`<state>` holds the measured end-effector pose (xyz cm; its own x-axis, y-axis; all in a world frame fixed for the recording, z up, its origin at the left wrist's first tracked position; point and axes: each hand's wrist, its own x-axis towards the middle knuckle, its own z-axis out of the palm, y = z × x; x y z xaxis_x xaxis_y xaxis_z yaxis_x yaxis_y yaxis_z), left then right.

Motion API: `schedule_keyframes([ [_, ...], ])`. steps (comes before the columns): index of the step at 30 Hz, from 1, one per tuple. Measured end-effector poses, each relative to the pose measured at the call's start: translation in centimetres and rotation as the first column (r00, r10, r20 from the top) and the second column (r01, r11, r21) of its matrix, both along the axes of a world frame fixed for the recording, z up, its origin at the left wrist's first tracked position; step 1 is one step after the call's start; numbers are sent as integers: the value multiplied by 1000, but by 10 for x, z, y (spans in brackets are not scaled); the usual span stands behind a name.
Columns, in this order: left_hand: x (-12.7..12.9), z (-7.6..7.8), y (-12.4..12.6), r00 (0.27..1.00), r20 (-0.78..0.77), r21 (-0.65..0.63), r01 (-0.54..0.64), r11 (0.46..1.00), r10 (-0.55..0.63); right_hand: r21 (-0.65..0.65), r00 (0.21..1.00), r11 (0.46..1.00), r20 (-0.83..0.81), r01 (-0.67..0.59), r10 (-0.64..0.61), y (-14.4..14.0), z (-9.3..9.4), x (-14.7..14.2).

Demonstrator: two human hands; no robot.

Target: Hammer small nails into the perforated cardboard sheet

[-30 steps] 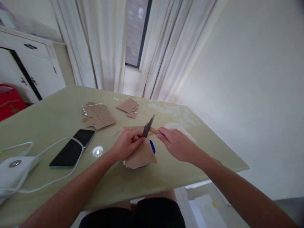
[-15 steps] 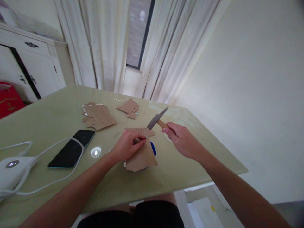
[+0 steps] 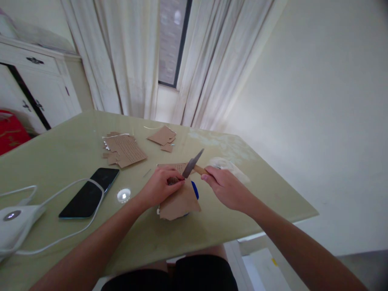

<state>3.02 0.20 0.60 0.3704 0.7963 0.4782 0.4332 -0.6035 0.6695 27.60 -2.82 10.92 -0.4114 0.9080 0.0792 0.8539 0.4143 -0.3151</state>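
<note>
My right hand (image 3: pixel 226 186) is wrapped round the wooden handle of a hammer (image 3: pixel 190 165). The lower end of the steel head is at the fingertips of my left hand (image 3: pixel 160 185); whether it touches them I cannot tell. That left hand rests on a piece of brown cardboard (image 3: pixel 179 205), its fingers pinched together. Something small and dark shows between thumb and fingers, too hidden to name. Another cardboard piece with printed lines (image 3: pixel 178 167) lies just beyond the hand. From under the cardboard's right side a blue object (image 3: pixel 195 190) sticks out.
Torn cardboard pieces (image 3: pixel 125 150) and smaller scraps (image 3: pixel 163 135) lie farther back on the table (image 3: pixel 242 218). A phone (image 3: pixel 91 194), a white cable (image 3: pixel 72 232) and a white device (image 3: pixel 18 218) are at left. Clear plastic wrap (image 3: pixel 233 169) lies beyond my right hand.
The hammer has come down and left, with its head now at my left fingertips. My left hand stays on the cardboard. The plastic wrap behind the right hand shows more.
</note>
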Motion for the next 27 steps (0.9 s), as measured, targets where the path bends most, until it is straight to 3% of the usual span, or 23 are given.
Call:
schedule_keyframes([
  [2,0,1,0,1000,-13,-10,6,1000,-6,-27,999,1000,43,-5,6,-2,-3,0],
  [8,0,1,-2,999,-30,-27,-11,1000,10,65,998,996,-30,55,-53,-5,-3,1],
  [14,1,0,-4,988,-121,-14,-96,995,94,-51,986,999,167,3,5,-7,-16,-3],
  [19,1,-1,-4,988,-132,-16,-88,996,85,-8,994,1000,106,24,-23,-7,-16,-6],
  [23,3,-3,-7,984,-139,-10,-110,994,108,-49,986,999,163,-13,21,-7,-18,-6],
  [25,4,-3,-7,989,-100,-10,-109,994,107,-34,995,999,98,-27,30,-1,-19,-2],
  [27,0,-3,-3,993,-18,0,-115,993,115,-36,993,999,-122,-14,10,10,-23,4],
])
